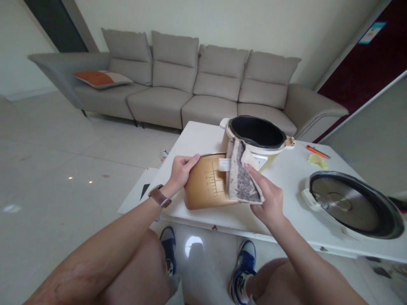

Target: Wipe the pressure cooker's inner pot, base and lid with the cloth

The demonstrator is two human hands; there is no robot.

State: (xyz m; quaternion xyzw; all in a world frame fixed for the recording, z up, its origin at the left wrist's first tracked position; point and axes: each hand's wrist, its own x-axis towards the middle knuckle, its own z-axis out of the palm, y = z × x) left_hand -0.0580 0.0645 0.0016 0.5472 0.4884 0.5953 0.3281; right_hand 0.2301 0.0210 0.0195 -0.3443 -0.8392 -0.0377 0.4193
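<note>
A gold-coloured inner pot [203,182] with measuring marks on its side is in front of me, at the near edge of the white table. My left hand [182,171] grips its rim at the left, thumb on top. A folded grey-and-white cloth [240,178] with a white label lies against the pot's right side. My right hand [267,195] is closed on this cloth and presses it to the pot. Just behind stands the cooker body [257,131], its black inside open at the top. The pot's inside is out of sight.
The cooker lid [349,207] rests upturned on the right of the white table [289,224]. An orange-handled tool [318,151] and a yellowish piece [317,161] lie behind it. A grey sofa [210,106] with an orange-and-white cushion [101,79] stands beyond the table.
</note>
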